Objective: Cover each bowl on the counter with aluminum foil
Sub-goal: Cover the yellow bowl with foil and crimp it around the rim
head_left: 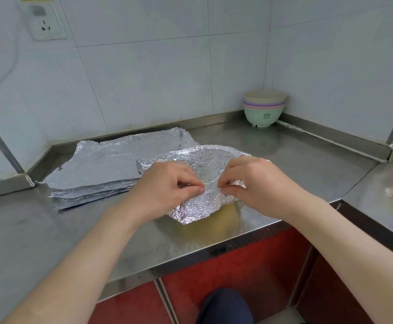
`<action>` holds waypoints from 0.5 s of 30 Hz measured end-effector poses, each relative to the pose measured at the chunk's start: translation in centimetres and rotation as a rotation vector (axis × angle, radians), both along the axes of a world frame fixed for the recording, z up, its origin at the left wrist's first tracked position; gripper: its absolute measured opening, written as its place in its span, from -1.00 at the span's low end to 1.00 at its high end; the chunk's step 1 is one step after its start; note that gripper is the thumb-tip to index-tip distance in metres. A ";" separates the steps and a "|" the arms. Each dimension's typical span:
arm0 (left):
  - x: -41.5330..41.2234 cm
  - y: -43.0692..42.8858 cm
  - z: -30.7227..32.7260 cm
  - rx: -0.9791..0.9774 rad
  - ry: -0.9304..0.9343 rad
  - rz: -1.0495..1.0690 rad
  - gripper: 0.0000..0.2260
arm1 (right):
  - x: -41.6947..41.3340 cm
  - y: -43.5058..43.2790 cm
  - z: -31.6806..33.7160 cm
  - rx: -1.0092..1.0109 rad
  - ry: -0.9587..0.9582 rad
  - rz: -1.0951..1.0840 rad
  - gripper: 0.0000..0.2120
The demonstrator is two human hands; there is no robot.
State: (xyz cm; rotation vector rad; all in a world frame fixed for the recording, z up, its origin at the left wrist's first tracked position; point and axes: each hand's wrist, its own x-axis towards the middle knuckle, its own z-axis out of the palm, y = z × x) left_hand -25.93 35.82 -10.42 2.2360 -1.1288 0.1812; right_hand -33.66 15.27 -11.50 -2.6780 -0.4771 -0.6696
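Close to the front edge of the bench point(307, 164) sits a yellow bowl point(228, 216). Only a strip of its near wall shows under the crumpled foil sheet point(198, 206) draped over it. The sheet's near flap hangs loose toward the person, just below both hands, so the tuck looks to go downward and inward against that wall. The left hand point(167, 183) and right hand point(256, 181) meet over the near rim, equally close to it. Each pinches a fold of foil between thumb and curled fingers point(194, 189), the two pinches almost touching. Beyond the hands the sheet spreads over the bowl's mouth. Behind and to the left lies a foil stack point(102, 164), flat. In the far corner stand nested bowls point(264, 108), uncovered, well apart from both hands; the right is nearer.
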 end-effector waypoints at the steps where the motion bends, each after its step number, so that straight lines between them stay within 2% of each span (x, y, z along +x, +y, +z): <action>1: 0.1 0.1 -0.3 -0.011 -0.025 -0.007 -0.93 | 0.1 -0.1 0.0 -0.005 0.011 -0.005 -0.93; 5: 0.1 0.4 -1.4 -0.045 -0.122 -0.015 -0.87 | 0.5 0.0 -0.1 -0.086 -0.004 0.002 -0.94; 9: 0.1 0.4 -1.7 -0.044 -0.160 -0.024 -0.77 | 1.0 -0.1 -0.9 -0.198 -0.100 0.043 -0.78; 12: 0.1 0.5 -1.3 -0.059 -0.179 -0.038 -0.75 | 0.6 -0.7 -0.7 -0.175 -0.079 0.043 -0.80; 15: 0.8 1.0 -0.5 -0.071 -0.119 0.005 -0.81 | -0.1 -1.6 0.0 -0.078 0.004 0.023 -0.91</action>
